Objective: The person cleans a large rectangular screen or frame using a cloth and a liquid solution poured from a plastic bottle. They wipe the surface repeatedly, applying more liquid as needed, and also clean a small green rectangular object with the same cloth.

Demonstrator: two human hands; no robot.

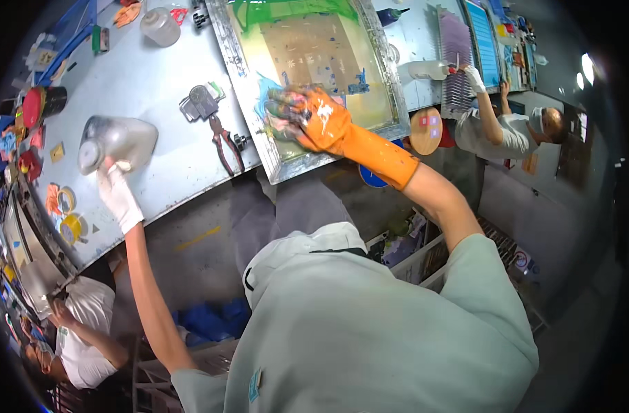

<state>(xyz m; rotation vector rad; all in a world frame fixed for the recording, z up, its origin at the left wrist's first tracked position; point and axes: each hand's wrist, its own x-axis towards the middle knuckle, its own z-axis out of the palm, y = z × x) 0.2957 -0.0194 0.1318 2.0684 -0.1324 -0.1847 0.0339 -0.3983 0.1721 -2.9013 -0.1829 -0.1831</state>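
Two gloved hands are at a pale worktable point(180, 162). The left hand point(120, 193), in a white glove, is at the near side of a translucent plastic bottle point(132, 138); its fingers touch close to the cap, but I cannot tell if they grip it. Whether this bottle stands or lies is also not clear.

The right hand point(321, 124), in a stained orange rubber glove, has its fingers curled over a blue and pink rag point(265, 93). This rag lies at the left side of a metal-framed printing screen point(307, 167), whose mesh carries green colour at the far end and blue patches nearer. The near end of the screen reaches over the table edge.

Between bottle and screen are red-and-black pliers point(225, 144). To the far right, a co-worker point(490, 131) wears a white glove.
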